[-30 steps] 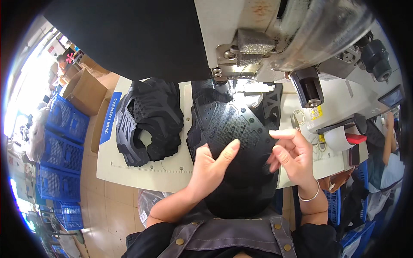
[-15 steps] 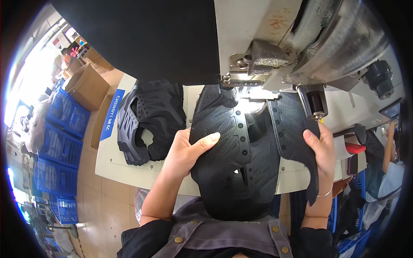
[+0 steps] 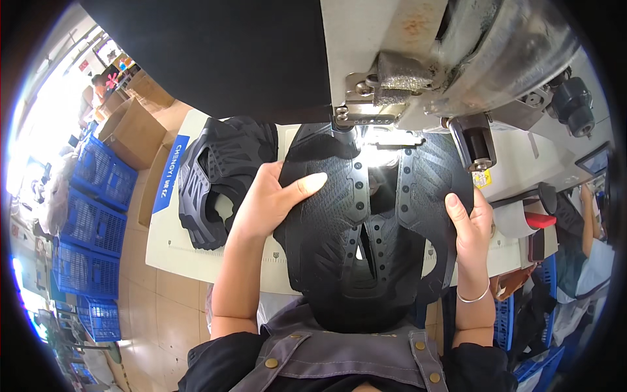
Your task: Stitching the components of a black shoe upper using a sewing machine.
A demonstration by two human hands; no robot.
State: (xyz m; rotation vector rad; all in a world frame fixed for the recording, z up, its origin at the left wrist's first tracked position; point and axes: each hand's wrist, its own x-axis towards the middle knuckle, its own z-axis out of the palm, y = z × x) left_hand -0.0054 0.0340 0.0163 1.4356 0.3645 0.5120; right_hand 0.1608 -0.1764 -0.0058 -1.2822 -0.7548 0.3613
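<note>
A black shoe upper [image 3: 330, 179] with two rows of eyelets lies flat under the sewing machine's lit needle area [image 3: 382, 145]. Gripping its left side is my left hand [image 3: 269, 201], thumb on top and fingers hidden beneath. My right hand [image 3: 471, 225] pinches the right side the same way, near the curved edge. Overlapping it on the near side, a second black upper [image 3: 366, 287] with eyelets and a slit hangs over the table edge toward my apron. The machine head hides the far end of the held upper.
On the left of the white table [image 3: 163, 245], more black uppers [image 3: 238, 163] are piled. The sewing machine head [image 3: 379, 39] fills the space above. Blue crates [image 3: 91, 222] and cardboard boxes [image 3: 134, 134] stand at left. At far right, another person's arm [image 3: 590, 222] shows.
Both hands have shifted left, the right one also lower. The upper's right side has swung in, so its eyelet rows sit closer together. The piled uppers stay put.
</note>
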